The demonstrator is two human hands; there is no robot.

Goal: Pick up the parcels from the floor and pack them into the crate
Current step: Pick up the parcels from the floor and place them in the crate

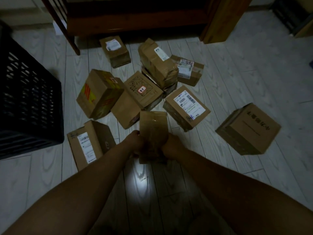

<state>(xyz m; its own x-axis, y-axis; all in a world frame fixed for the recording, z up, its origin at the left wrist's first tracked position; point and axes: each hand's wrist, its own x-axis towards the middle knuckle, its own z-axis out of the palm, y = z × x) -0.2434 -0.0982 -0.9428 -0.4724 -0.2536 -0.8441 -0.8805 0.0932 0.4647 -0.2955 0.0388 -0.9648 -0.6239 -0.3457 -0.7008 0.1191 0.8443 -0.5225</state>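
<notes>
Both my hands grip a plain brown cardboard parcel (pixel 153 126) at the centre of the view, my left hand (pixel 136 143) on its left side and my right hand (pixel 171 145) on its right side. Its far end points away from me, above the floor. Several more taped cardboard parcels lie scattered beyond it, among them one with yellow and red tape (pixel 99 93), one with a barcode label (pixel 187 106) and a large one at the right (pixel 248 129). The dark perforated plastic crate (pixel 28 100) stands at the left.
Dark wooden furniture (pixel 138 17) with legs stands at the back, a wooden panel (pixel 221 19) beside it. A labelled parcel (pixel 90 144) lies between the crate and my left arm. The floor is pale wood-grain planks (pixel 254 65), with a bright light spot below my hands.
</notes>
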